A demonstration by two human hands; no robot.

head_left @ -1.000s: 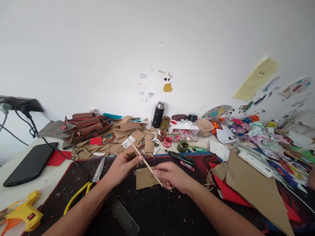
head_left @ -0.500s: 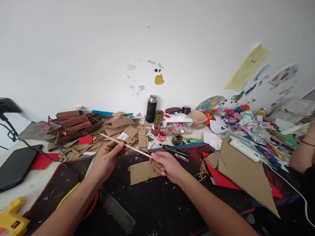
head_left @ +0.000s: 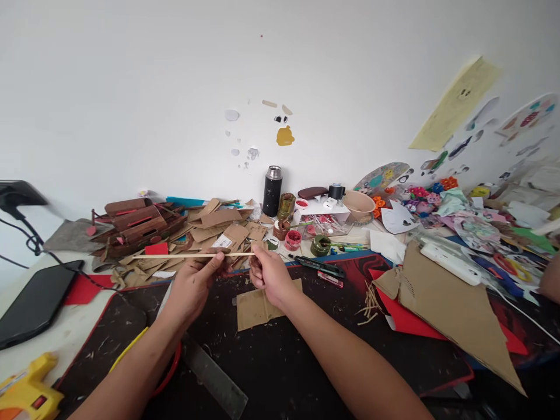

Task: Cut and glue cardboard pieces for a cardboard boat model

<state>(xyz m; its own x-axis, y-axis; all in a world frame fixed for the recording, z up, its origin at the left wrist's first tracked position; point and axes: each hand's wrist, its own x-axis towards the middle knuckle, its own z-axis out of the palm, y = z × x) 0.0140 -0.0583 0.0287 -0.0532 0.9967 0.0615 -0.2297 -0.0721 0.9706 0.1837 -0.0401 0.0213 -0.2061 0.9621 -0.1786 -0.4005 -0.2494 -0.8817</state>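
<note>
Both my hands hold a thin wooden stick (head_left: 175,255) level above the black mat (head_left: 280,361). My left hand (head_left: 195,283) pinches it near its middle. My right hand (head_left: 268,273) pinches its right end. The stick's free end points left, over the cardboard scraps (head_left: 219,230). A brown cardboard piece (head_left: 256,308) lies flat on the mat just under my right wrist. A metal ruler (head_left: 214,376) lies under my left forearm.
A model boat (head_left: 131,224) stands at the back left. A black flask (head_left: 272,191), paint pots (head_left: 293,239), a bowl (head_left: 359,205) and a black utility knife (head_left: 319,266) sit behind. A large cardboard sheet (head_left: 450,315) lies at right, a glue gun (head_left: 28,394) and a tablet (head_left: 37,300) at left.
The stick has swung from a steep slant to level. My right hand slid from its lower end up toward the left hand. The camera view shifted slightly.
</note>
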